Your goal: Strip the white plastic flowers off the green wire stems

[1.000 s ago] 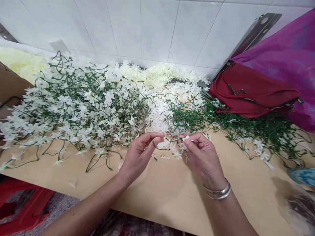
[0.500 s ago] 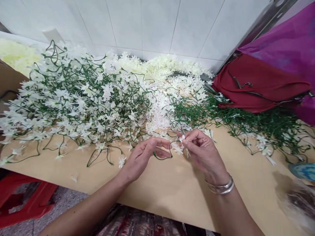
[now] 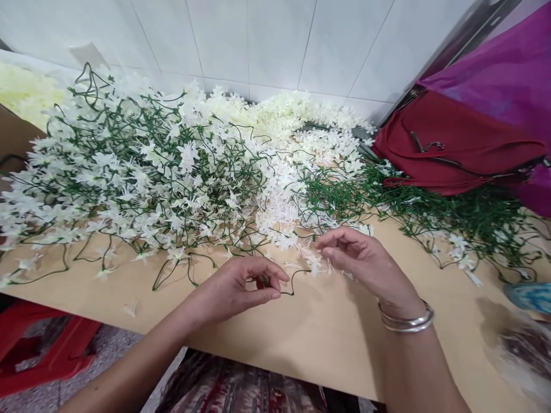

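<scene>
My left hand [image 3: 241, 284] is closed, thumb and fingers pinching a thin green artificial flower stem [image 3: 293, 285]. The stem's bent free end points toward my right hand [image 3: 372, 264], with no flower visible on its tip. Just above the tabletop, the right fingers are drawn together beside loose white petals and stamens [image 3: 315, 263]; what they pinch, if anything, is too small to make out. Beyond both hands lies a big heap of stemmed white artificial flowers [image 3: 163, 172], and next to it a pile of loose white pieces [image 3: 275, 201].
Green stems [image 3: 336, 195] lie behind my right hand, with more under a red bag [image 3: 456, 143]. A purple cloth [image 3: 503, 74] hangs at right. Cream blossoms [image 3: 284, 112] line the tiled wall [image 3: 275, 46]. A red stool [image 3: 47, 344] stands below the table's left edge [image 3: 107, 327].
My hands have moved apart, the left lower and the right slightly to the right. The small white blossom that was in my right fingers is no longer visible there; the stem stays in my left hand.
</scene>
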Available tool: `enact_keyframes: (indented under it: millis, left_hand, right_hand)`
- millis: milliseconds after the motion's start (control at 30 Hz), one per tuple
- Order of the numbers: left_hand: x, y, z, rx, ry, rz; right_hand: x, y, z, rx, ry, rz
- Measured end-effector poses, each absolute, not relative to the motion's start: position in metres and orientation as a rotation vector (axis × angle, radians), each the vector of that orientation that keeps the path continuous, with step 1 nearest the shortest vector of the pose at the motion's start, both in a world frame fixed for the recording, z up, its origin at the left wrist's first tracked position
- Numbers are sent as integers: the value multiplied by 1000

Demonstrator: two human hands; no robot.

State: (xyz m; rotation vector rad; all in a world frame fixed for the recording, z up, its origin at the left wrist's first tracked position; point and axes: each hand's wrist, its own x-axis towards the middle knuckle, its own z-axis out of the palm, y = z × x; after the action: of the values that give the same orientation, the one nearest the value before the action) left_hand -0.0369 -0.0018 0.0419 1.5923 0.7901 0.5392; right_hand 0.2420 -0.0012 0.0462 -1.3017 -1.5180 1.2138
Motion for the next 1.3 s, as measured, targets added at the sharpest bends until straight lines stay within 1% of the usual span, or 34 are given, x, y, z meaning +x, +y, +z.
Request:
enact_keyframes:
  millis: [67,133,267,333,433,600,700,833,933,1033,1133,1200,1300]
  left_hand:
    - [-37,3,46,1662,727,491]
    - [-35,7,49,1709,689,451]
    - [-27,11,47,1772,659,392]
    - [-23,12,45,1811,659,389]
    - [-17,10,42,1917,680,422]
    - [-11,10,41,1902,730,528]
    - [-10,12,44,1884,726,533]
    - [-13,12,48,1834,682,470]
    - [-19,9,45,1725,591,451]
    - [-24,6,35,1613,531,433]
    - [-25,5,26,1482,523,436]
    - [-23,5,21,1371,536,474]
    - [-20,3,18,1248,526,569]
  right_hand:
    - [230,3,37,-1341,-1458,1008]
    - [217,7,27,-1341,-1556,810]
    - [201,13,13,-1351,-1757,644]
    - [201,14,11,-1349,-1747,617]
    - [205,12,13,-1366,-1592,645]
    - [213,7,18,-1290,-1258,858]
    - [216,7,18,-1297,-1180,896]
    - [220,7,20,-1350,-1265,757]
    - [222,5,24,-1397,-1478,634]
    - [223,3,26,-1507,-1757,635]
    - [222,2,24,-1597,-1905,608]
    - [222,3,23,-1614,-1893,550]
    - [226,3,23,-1670,-1688,494]
